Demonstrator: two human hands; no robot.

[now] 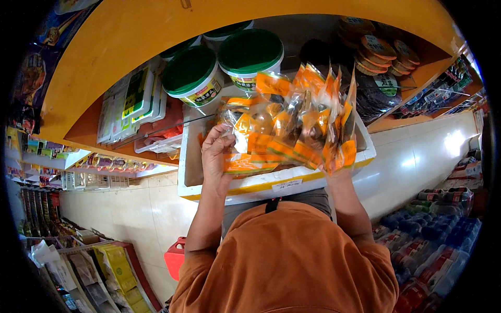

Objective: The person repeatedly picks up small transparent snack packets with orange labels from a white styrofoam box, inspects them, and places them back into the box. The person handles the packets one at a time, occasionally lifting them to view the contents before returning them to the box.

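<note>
Before me stands a white foam box (250, 184) with a yellow band and a small label bearing writing. A row of clear plastic food packets (282, 137) with orange printed ends fans out over it, brown contents showing through. My left hand (217, 148) pinches the clear edge of a packet at the row's left end, thumb against forefinger. At the right end, my right hand (336, 172) holds the packets from below; its fingers are mostly hidden behind them. Several packets on the right stand nearly upright, while those at the left lie flatter.
White tubs with green lids (250, 51) stand behind the box on an orange-edged shelf (98, 58). Flat white-and-green packages (139, 94) lie left, round tubs (377, 49) are stacked right. A red plastic container (175, 258) and shrink-wrapped bottles (430, 234) are on the floor.
</note>
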